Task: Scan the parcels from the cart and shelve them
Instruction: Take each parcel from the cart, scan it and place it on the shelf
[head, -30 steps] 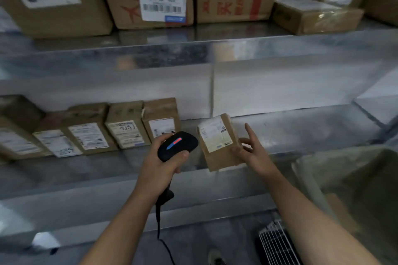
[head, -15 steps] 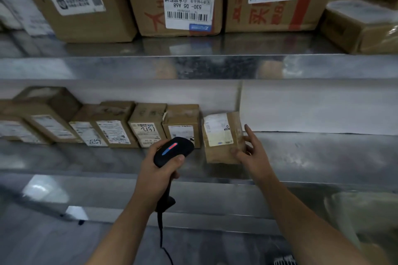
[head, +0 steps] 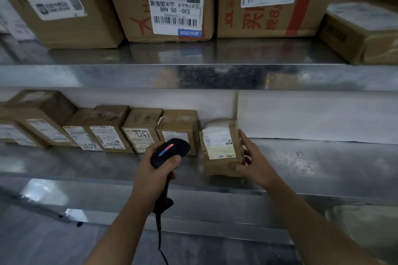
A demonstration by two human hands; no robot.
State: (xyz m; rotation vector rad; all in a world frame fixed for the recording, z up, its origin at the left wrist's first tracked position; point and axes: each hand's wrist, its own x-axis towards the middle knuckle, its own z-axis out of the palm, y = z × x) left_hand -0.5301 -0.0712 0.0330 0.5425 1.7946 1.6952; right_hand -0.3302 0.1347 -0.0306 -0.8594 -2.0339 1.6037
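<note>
Lower galvanised metal shelf (head: pixel 312 163), left end: row of small brown cardboard boxes with white labels (head: pixel 107 135), standing side by side toward the back edge. Two labels have handwritten marks.

My left hand (head: pixel 150 176) is out in front of the shelf's front edge, fingers wrapped tight round the handle of the black corded handheld barcode scanner (head: pixel 170 151), thumb up against the head. The strip on the scanner head glows red and blue. The head overlaps the last box of the row in view, and the cable hangs down below my wrist.

Small brown cardboard parcel with white-and-yellow label (head: pixel 221 148): upright on the lower shelf, just beside the right end of the row, label facing me. Its base sits slightly nearer the front edge than its neighbours.

My right hand (head: pixel 256 163) holds that parcel: thumb on the front lower right corner, index finger straight up along its right side, other fingers curled behind. Can't tell how firm.

Upper metal shelf (head: pixel 193 75): large brown cartons with shipping labels (head: pixel 172 6), at its front edge.
</note>
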